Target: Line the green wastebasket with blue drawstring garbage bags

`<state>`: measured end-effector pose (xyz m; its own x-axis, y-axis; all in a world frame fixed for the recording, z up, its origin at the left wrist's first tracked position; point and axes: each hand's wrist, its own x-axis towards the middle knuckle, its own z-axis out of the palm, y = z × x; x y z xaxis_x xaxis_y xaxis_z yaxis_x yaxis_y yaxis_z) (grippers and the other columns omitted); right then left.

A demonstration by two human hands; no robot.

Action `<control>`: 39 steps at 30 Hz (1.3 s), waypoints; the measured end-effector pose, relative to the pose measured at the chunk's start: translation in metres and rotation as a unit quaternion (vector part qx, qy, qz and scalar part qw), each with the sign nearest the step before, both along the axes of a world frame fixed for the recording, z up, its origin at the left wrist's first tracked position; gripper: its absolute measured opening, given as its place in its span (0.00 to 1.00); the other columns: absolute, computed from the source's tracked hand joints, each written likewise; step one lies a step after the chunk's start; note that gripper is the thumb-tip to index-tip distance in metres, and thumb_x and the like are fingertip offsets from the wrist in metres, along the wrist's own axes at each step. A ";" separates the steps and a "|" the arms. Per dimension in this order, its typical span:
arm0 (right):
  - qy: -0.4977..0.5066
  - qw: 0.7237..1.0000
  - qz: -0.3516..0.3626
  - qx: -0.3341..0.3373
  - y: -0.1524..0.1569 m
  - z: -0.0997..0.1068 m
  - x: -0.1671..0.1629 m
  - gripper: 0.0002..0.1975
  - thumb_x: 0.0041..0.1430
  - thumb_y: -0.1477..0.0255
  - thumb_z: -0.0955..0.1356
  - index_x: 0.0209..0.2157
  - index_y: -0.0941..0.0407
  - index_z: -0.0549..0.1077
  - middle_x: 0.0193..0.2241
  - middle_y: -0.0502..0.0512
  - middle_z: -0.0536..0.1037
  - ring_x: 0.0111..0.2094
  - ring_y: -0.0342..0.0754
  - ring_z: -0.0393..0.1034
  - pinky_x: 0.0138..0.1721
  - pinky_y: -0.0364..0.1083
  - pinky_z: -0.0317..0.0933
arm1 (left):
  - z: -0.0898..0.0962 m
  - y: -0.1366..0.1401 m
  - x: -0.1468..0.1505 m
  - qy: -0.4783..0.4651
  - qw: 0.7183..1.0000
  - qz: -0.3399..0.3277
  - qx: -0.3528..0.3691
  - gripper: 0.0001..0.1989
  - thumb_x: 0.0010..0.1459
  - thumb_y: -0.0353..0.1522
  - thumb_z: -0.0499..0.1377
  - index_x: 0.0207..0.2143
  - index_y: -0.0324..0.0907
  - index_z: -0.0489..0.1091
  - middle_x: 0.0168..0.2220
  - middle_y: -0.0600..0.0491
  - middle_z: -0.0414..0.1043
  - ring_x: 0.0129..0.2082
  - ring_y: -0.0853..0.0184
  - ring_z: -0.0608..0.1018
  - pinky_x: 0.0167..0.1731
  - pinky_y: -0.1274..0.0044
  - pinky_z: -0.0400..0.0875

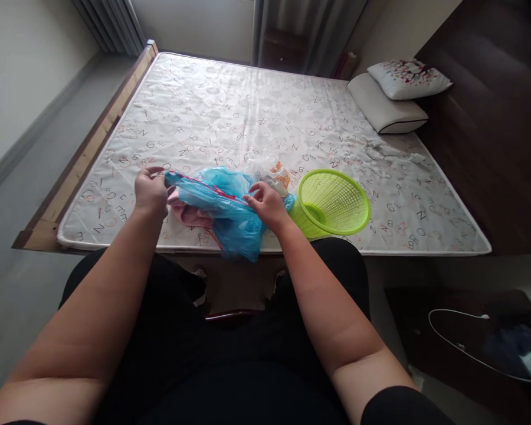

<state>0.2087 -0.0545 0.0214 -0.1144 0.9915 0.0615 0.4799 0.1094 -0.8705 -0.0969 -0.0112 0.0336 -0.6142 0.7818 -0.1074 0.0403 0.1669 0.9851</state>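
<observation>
A thin blue plastic bag (236, 230) with a pink-red drawstring (221, 192) is stretched between my two hands over the mattress edge. My left hand (151, 190) pinches the bag's left end. At its right end, my right hand (268, 203) has its fingers closed on the rim near the drawstring. Under the bag's left part lies a pink cloth-like item (188, 213), partly covered. A light-green mesh wastebasket (334, 203) leans tilted just right of my right hand, its mouth facing up and right. Behind that hand is a clear plastic bag (265, 170) with orange print.
The bare mattress (230, 106) with printed letters spreads in front of me, with a wooden bed frame (88, 150) along its left. Two pillows (393, 97) lie at the far right by the dark headboard (482, 118). A white cable (442, 339) curls at lower right.
</observation>
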 end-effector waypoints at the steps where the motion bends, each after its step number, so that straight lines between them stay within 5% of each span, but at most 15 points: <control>1: -0.035 0.999 0.028 -0.008 -0.001 0.000 0.002 0.11 0.65 0.62 0.75 0.44 0.52 0.76 0.31 0.47 0.75 0.33 0.47 0.72 0.40 0.48 0.65 | 0.000 -0.001 0.002 -0.019 1.000 -0.018 -0.013 0.08 0.63 0.31 0.65 0.43 0.46 0.69 0.35 0.54 0.72 0.29 0.69 0.78 0.31 0.77 0.78; 8: -0.232 0.969 0.038 -0.071 0.000 -0.010 0.023 0.15 0.59 0.78 0.74 0.47 0.52 0.81 0.41 0.58 0.84 0.39 0.55 0.76 0.42 0.50 0.66 | 0.008 -0.023 0.007 0.128 0.966 -0.225 -0.022 0.19 0.52 0.35 0.74 0.45 0.41 0.78 0.29 0.55 0.72 0.25 0.68 0.75 0.22 0.78 0.71; 12: -0.282 0.957 0.002 -0.074 0.004 -0.006 0.040 0.09 0.59 0.77 0.73 0.41 0.51 0.82 0.41 0.62 0.86 0.38 0.59 0.78 0.40 0.53 0.68 | 0.019 -0.020 -0.007 0.142 0.984 -0.104 0.012 0.09 0.61 0.31 0.69 0.42 0.39 0.75 0.31 0.56 0.69 0.27 0.71 0.74 0.28 0.78 0.76; 18: -0.333 0.936 -0.056 -0.100 0.004 0.007 0.043 0.14 0.67 0.80 0.64 0.42 0.55 0.81 0.42 0.69 0.85 0.41 0.62 0.80 0.41 0.56 0.69 | 0.039 -0.008 -0.018 -0.115 0.990 0.057 0.053 0.09 0.77 0.22 0.53 0.42 0.43 0.58 0.37 0.59 0.66 0.36 0.78 0.74 0.43 0.80 0.80; 27: -0.223 0.967 -0.120 -0.035 0.011 -0.003 0.039 0.09 0.71 0.75 0.64 0.44 0.56 0.77 0.45 0.69 0.82 0.44 0.61 0.76 0.50 0.59 0.71 | 0.042 -0.014 -0.012 -0.161 0.984 -0.023 0.074 0.12 0.82 0.30 0.51 0.38 0.43 0.59 0.33 0.59 0.66 0.36 0.77 0.73 0.42 0.83 0.75; 30: -0.169 0.977 -0.121 0.045 0.008 -0.002 0.030 0.07 0.70 0.74 0.66 0.45 0.55 0.76 0.47 0.66 0.80 0.48 0.60 0.74 0.55 0.60 0.70 | 0.038 -0.015 -0.012 -0.167 0.979 -0.064 0.101 0.11 0.82 0.31 0.52 0.40 0.42 0.63 0.34 0.60 0.71 0.37 0.78 0.75 0.42 0.84 0.75; 34: -0.139 0.975 -0.043 0.168 -0.006 0.000 -0.001 0.08 0.73 0.68 0.68 0.47 0.55 0.78 0.48 0.64 0.80 0.53 0.60 0.74 0.62 0.60 0.68 | 0.025 -0.014 -0.013 -0.177 0.970 -0.111 0.121 0.09 0.81 0.32 0.54 0.42 0.42 0.68 0.33 0.62 0.74 0.37 0.80 0.78 0.36 0.86 0.71; 39: -0.087 0.981 0.100 0.141 -0.027 -0.017 -0.049 0.24 0.70 0.61 0.74 0.62 0.55 0.74 0.59 0.66 0.80 0.63 0.60 0.74 0.67 0.58 0.67 | 0.026 -0.031 0.013 -0.222 0.934 -0.240 0.145 0.09 0.66 0.35 0.71 0.43 0.46 0.75 0.38 0.58 0.83 0.41 0.71 0.85 0.34 0.83 0.76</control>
